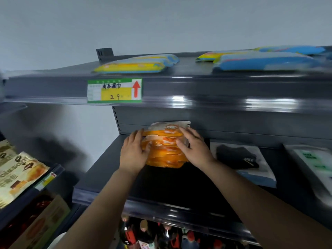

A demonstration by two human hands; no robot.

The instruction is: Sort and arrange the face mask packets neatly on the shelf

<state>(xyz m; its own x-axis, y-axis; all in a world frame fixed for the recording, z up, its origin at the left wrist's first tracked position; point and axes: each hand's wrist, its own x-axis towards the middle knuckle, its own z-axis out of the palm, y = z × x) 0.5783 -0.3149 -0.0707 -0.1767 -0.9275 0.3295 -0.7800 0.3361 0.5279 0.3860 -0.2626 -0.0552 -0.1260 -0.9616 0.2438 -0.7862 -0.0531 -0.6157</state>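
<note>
Mask packets [166,148], orange and white, are sitting in a fanned stack at the back of the dark middle shelf [100,178], leaning against its rear panel, and I am holding them between both hands. Going from the biggest things down: the upper shelf [224,90] is running across the view above my arms, carrying flat yellow-and-blue packs [136,64] on the left and more blue packs [265,61] on the right. A black packet on a white card [239,159] is lying to the right of my stack, apart from it, and a pale packet with green print [312,162] is lying further right. Snack bags [17,174] are resting on a lower rack at far left. A green and yellow price tag [114,90] with a red arrow is hanging on the upper shelf's front edge. My left hand [133,151] is curling its fingers round the stack's left side, gripping it. My right hand [195,147] is pressing on the right side, fingers bent over the top packet.
</note>
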